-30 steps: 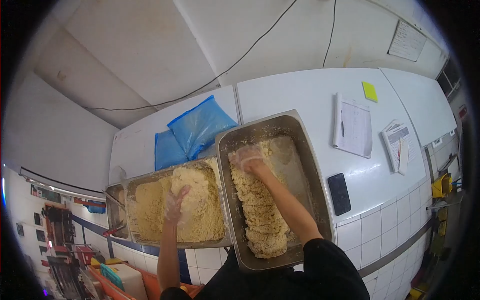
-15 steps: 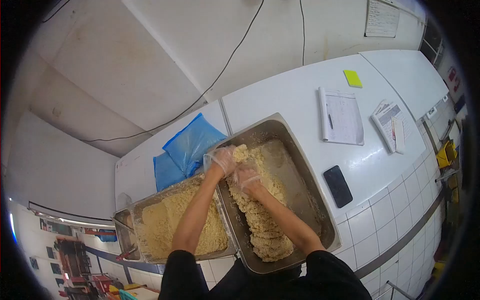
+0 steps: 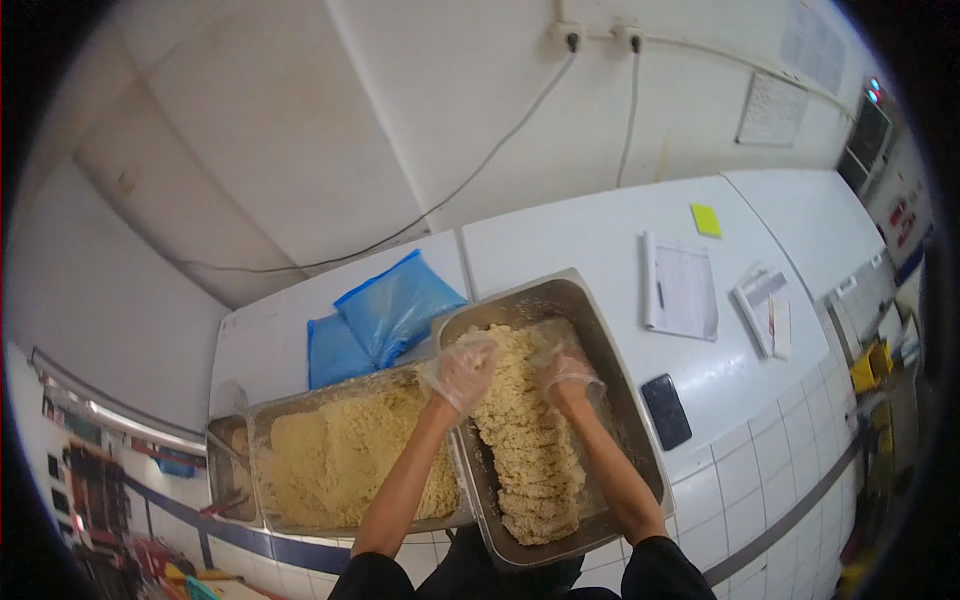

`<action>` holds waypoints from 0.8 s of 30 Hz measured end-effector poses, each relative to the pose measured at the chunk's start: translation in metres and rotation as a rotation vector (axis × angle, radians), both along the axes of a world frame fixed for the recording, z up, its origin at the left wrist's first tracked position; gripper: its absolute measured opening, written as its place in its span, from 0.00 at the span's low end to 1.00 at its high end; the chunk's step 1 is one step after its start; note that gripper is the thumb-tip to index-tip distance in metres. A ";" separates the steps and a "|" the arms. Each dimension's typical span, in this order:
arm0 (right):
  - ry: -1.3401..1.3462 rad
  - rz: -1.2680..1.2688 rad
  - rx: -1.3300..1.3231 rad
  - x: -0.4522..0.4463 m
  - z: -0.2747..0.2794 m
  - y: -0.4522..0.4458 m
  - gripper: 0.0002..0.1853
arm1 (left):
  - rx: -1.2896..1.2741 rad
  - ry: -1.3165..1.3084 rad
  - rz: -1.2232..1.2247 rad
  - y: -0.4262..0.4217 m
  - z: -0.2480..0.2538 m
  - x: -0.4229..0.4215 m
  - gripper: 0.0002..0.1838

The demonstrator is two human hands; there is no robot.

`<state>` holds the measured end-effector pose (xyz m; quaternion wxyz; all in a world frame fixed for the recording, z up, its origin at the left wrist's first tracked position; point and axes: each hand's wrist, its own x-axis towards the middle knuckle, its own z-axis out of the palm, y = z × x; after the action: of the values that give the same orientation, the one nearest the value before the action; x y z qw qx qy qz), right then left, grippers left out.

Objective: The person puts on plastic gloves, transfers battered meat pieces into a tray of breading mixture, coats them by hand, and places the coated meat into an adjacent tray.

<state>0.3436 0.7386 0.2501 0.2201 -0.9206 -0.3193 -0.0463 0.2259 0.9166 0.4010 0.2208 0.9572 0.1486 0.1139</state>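
Observation:
A deep metal pan (image 3: 625, 420) holds a long row of pale, crumb-coated pieces (image 3: 540, 470), overlapping one another. My left hand (image 3: 468, 372), in a clear plastic glove, is at the pan's left side by the far end of the row. Its fingers are curled in, and I cannot make out what is inside them. My right hand (image 3: 568, 370), gloved the same way, is just right of the row, over the pan. It looks closed but is somewhat blurred. To the left stands a second metal pan (image 3: 262, 420) with loose yellowish crumbs (image 3: 350, 445).
Blue plastic bags (image 3: 395, 310) lie behind the pans. On the white table (image 3: 560, 235) to the right are a black phone (image 3: 667, 411), a notepad (image 3: 682, 285) with a pen, papers (image 3: 765, 310) and yellow sticky notes (image 3: 706, 220). A small metal container (image 3: 215, 455) stands far left.
My hands were close together at the far end of the row; now they are apart, left hand to the left and right hand to the right. The camera view has also shifted.

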 end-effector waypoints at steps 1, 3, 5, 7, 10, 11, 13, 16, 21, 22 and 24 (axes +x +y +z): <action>-0.210 0.025 0.097 0.014 -0.019 -0.002 0.23 | -0.144 -0.040 -0.052 -0.002 0.006 -0.017 0.16; -0.021 -0.059 -0.285 0.031 -0.031 0.013 0.21 | -0.278 -0.099 -0.052 -0.002 0.013 -0.054 0.15; -0.153 0.065 -0.069 0.032 -0.027 0.005 0.15 | -0.222 -0.237 0.010 0.004 0.018 -0.105 0.12; -0.068 0.059 -0.125 0.039 -0.024 0.001 0.10 | -0.144 -0.380 0.044 0.013 0.024 -0.145 0.09; -0.137 0.023 0.164 0.006 0.045 0.011 0.10 | -0.253 -0.431 0.187 0.023 0.031 -0.204 0.07; -0.420 0.086 0.183 -0.002 0.065 0.015 0.10 | -0.308 -0.380 0.240 0.027 0.033 -0.224 0.07; -0.721 0.146 0.186 -0.015 0.098 0.030 0.10 | -0.375 -0.344 0.278 0.041 0.025 -0.260 0.07; -0.456 0.188 0.098 -0.042 0.144 0.086 0.09 | -0.432 -0.367 0.358 0.066 0.008 -0.303 0.07; -0.400 0.368 0.110 -0.087 0.180 0.229 0.13 | -0.629 -0.420 0.401 0.115 0.007 -0.356 0.09; -0.351 0.403 -0.001 -0.084 0.174 0.261 0.14 | -0.638 -0.442 0.393 0.124 0.009 -0.360 0.09; -0.317 0.411 0.009 -0.086 0.153 0.296 0.15 | -0.608 -0.441 0.331 0.140 0.012 -0.374 0.09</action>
<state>0.2578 1.0342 0.4028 0.1759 -0.8165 -0.5302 -0.1457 -0.1479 1.0569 0.4131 0.4988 0.7642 0.2765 0.3012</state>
